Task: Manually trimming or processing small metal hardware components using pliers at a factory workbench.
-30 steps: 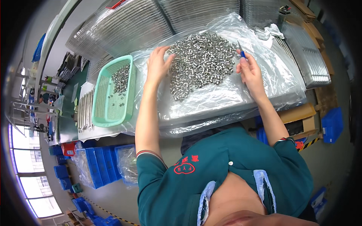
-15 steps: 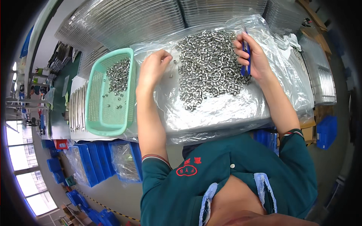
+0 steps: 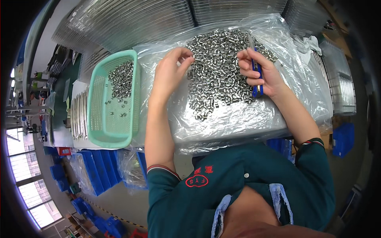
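Note:
A heap of small shiny metal sleeves (image 3: 218, 75) is spread over the clear plastic sheet (image 3: 190, 129) in front of me. My left hand (image 3: 170, 71) is at the heap's left edge, thumb and forefinger curled together; whatever might be between them is too small to make out. In my right hand (image 3: 266, 75) is a blue utility knife (image 3: 257, 89), gripped upright with its blade end pointing away from me over the right part of the heap. To the left stands a light green plastic basket (image 3: 135, 107), with more metal sleeves (image 3: 121, 81) gathered toward its far end.
Stacks of clear plastic trays (image 3: 135, 23) line the far side of the table. More trays (image 3: 342, 85) stand at the right, near a white cloth (image 3: 307, 45). Blue bins (image 3: 101, 170) are below the table's left front edge. Long metal rods (image 3: 79, 115) lie left of the basket.
My left hand has moved right, to the heap's edge. The right hand with the utility knife has come slightly left and nearer to me. Some sleeves now lie spread farther right.

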A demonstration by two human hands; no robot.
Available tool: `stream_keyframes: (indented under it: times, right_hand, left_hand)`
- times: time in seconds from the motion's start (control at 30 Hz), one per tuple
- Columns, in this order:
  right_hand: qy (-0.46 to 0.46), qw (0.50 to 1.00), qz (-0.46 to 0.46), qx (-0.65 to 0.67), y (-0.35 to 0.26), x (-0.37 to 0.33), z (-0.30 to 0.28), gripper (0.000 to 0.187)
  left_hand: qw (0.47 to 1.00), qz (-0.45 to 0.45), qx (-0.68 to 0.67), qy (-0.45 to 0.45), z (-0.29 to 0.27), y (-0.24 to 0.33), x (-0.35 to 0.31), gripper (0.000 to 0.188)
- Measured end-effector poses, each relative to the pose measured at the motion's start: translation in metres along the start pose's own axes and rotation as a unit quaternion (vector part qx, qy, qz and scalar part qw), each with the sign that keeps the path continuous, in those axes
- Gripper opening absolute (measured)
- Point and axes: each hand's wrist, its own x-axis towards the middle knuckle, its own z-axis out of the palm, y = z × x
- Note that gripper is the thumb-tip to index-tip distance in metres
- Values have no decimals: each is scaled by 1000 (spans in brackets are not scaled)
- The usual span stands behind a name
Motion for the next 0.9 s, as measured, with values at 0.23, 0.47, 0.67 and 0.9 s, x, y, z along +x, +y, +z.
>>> stream_keyframes:
  times: [0.23, 0.47, 0.67, 0.9]
  right_hand:
    - [103, 975, 37, -193, 10, -3, 19, 22]
    - [117, 970, 15, -212, 13, -4, 18, 20]
    - [104, 972, 26, -210, 13, -3, 15, 19]
    - [86, 976, 23, -200, 15, -2, 13, 21]
  left_hand:
    - [977, 20, -213, -4, 47, 33, -14, 20]
    - [976, 52, -211, 17, 53, 41, -17, 17]
    - [975, 55, -217, 11, 58, 46, -18, 18]
    - [983, 104, -148, 37, 61, 42, -17, 19]
